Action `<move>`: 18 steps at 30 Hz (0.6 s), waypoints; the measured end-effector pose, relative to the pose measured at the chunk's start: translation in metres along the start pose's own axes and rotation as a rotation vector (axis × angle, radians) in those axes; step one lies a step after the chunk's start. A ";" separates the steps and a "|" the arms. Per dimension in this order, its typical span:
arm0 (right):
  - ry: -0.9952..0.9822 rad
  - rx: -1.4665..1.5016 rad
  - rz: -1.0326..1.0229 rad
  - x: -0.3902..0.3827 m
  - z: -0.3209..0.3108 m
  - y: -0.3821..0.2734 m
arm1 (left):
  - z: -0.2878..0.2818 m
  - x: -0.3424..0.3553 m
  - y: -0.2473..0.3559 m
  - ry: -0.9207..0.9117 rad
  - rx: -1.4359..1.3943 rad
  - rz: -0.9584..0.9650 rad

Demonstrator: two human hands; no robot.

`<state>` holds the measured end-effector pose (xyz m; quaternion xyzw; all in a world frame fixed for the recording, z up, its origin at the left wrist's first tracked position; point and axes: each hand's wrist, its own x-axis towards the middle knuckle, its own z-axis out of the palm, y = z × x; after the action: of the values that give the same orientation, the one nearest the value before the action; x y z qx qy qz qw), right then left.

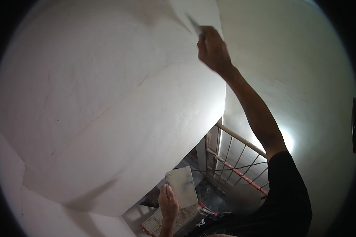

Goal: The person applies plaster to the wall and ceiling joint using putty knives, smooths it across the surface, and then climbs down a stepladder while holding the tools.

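Note:
My right hand [214, 49] is raised high near the corner where two pale walls meet. Its fingers are closed round a putty knife [194, 24], whose thin blade is a little blurred and close to the white sloping surface [118, 91]. Whether the blade touches it I cannot tell. Low in the middle, my left hand [169, 203] grips a flat, rectangular, greyish plaster board [183, 185] by its left side. Darker smears mark the board's face. Fine cracks run across the white surface above my left hand.
Right of centre stands a metal scaffold frame [241, 139] with tan and red bars. A ribbed platform [182, 217] with red ends lies below my left hand. Bright light glares on the right wall [304, 87], where a dark object [355, 124] sits at the far edge.

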<state>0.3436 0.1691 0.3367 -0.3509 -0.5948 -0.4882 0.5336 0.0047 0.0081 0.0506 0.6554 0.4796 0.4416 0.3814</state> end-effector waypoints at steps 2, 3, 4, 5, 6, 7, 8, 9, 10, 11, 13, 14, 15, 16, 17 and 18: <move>-0.104 -0.089 0.521 0.011 0.011 0.041 | 0.001 0.000 -0.001 0.018 0.026 0.036; -0.212 -0.142 0.619 0.020 0.016 0.053 | -0.001 0.000 -0.002 0.018 0.030 0.034; -0.214 -0.198 0.701 0.023 0.023 0.070 | 0.000 -0.001 0.000 0.009 0.009 0.024; -0.212 -0.197 0.700 0.028 0.026 0.080 | 0.000 -0.001 0.000 0.007 -0.009 0.011; -0.591 -0.486 0.386 0.032 0.027 0.088 | 0.001 -0.001 0.000 0.009 -0.010 0.013; -0.952 -0.757 0.039 0.035 0.028 0.088 | 0.001 0.000 -0.001 0.028 0.011 0.058; -0.949 -0.755 0.037 0.036 0.030 0.086 | 0.000 0.001 -0.002 0.046 0.031 0.103; -0.928 -0.745 0.051 0.036 0.033 0.083 | 0.000 0.000 -0.002 0.048 0.029 0.104; -0.908 -0.730 0.066 0.036 0.039 0.075 | -0.001 0.000 -0.003 0.051 0.023 0.098; -0.906 -0.725 0.068 0.034 0.043 0.066 | 0.000 -0.001 -0.003 0.053 0.020 0.092; -0.267 -0.233 0.570 0.024 0.050 0.042 | 0.003 -0.002 -0.002 0.063 0.014 0.090; -0.471 -0.291 0.360 0.032 0.030 0.012 | 0.002 -0.001 -0.002 0.073 0.006 0.088; -0.275 -0.149 0.365 0.019 0.047 0.009 | 0.001 -0.001 -0.004 0.077 0.008 0.087; -0.252 -0.094 0.287 0.018 0.043 -0.004 | 0.001 -0.001 -0.006 0.076 -0.004 0.107; -0.231 -0.033 0.212 0.011 0.039 -0.019 | 0.001 0.000 -0.006 0.079 -0.013 0.123; -0.231 -0.033 0.213 0.006 0.033 -0.029 | -0.002 -0.001 -0.004 0.078 -0.013 0.122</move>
<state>0.3058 0.1924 0.3377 -0.4745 -0.6034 -0.3951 0.5046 0.0016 0.0079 0.0468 0.6633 0.4504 0.4925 0.3386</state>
